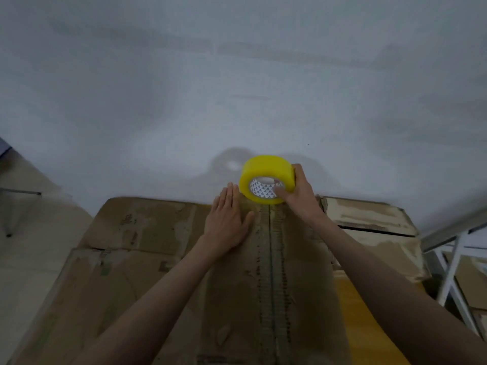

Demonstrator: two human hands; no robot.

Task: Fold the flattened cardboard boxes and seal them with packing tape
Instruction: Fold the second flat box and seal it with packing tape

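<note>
Resting at the worn cardboard box (271,272) seam, yellow tape roll (266,177).

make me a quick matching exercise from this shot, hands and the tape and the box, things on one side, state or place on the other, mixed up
Things:
1. left hand
2. right hand
3. tape roll
4. centre seam of the cardboard box

States or places:
A. yellow, standing on edge at the far end of the box
B. runs between the two hands toward the camera
C. laid flat, fingers straight, pressing the box top
D. curled round the roll, thumb in its core

Pairs: 1-C, 2-D, 3-A, 4-B
</note>
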